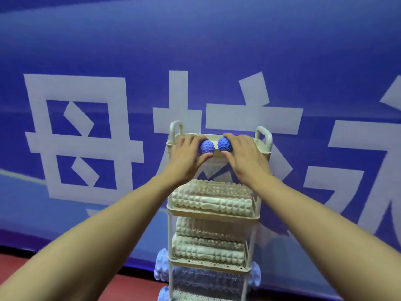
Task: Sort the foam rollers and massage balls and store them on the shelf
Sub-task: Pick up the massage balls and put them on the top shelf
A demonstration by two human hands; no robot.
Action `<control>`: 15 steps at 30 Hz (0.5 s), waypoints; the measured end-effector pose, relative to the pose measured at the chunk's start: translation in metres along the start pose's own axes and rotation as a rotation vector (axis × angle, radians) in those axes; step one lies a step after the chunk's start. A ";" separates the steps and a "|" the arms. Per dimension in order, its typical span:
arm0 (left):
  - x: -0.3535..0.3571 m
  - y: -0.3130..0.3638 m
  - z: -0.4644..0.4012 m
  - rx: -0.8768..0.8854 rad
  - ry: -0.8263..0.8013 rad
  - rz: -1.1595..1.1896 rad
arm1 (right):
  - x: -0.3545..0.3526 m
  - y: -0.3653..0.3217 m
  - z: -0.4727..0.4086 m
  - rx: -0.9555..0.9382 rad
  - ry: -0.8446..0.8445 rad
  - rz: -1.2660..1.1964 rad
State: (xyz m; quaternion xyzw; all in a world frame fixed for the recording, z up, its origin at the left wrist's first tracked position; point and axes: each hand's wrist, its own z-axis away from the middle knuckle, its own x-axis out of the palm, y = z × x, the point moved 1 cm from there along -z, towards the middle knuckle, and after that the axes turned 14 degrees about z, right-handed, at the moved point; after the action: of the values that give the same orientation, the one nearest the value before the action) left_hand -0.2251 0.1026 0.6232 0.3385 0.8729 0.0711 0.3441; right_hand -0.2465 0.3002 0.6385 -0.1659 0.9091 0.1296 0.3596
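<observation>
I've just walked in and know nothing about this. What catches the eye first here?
Two spiky blue balls, one in the left hand and one in the right hand, are held side by side over the top tray of a tall cream shelf cart. Below them, the cart's tiers hold knobbly cream foam rollers, with pale blue rollers lower down. Behind it all hangs a blue banner with huge white characters.

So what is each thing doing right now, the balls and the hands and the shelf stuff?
Left hand: holds a spiky ball over the top tray.
Right hand: holds the other spiky ball.
Left blue ball: gripped, beside the other one.
Right blue ball: gripped, above the tray.
Shelf cart: upright against the blue wall.
White foam rollers: lying flat on the middle trays.
Blue foam rollers: lying across the lower trays, ends sticking out.
</observation>
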 end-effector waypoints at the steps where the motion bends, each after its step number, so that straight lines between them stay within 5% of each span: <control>1: 0.000 0.001 -0.015 0.010 0.017 -0.013 | 0.000 0.004 -0.013 -0.002 -0.004 0.027; 9: 0.021 -0.017 -0.075 -0.180 -0.210 -0.224 | 0.037 0.022 -0.052 0.132 -0.335 0.047; 15: 0.024 -0.015 -0.084 -0.223 -0.389 -0.175 | 0.039 0.018 -0.046 0.113 -0.349 0.050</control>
State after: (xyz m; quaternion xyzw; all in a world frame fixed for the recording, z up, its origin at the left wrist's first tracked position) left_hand -0.3003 0.1158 0.6674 0.2288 0.8029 0.0705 0.5460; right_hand -0.3092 0.2921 0.6461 -0.0978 0.8427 0.1138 0.5171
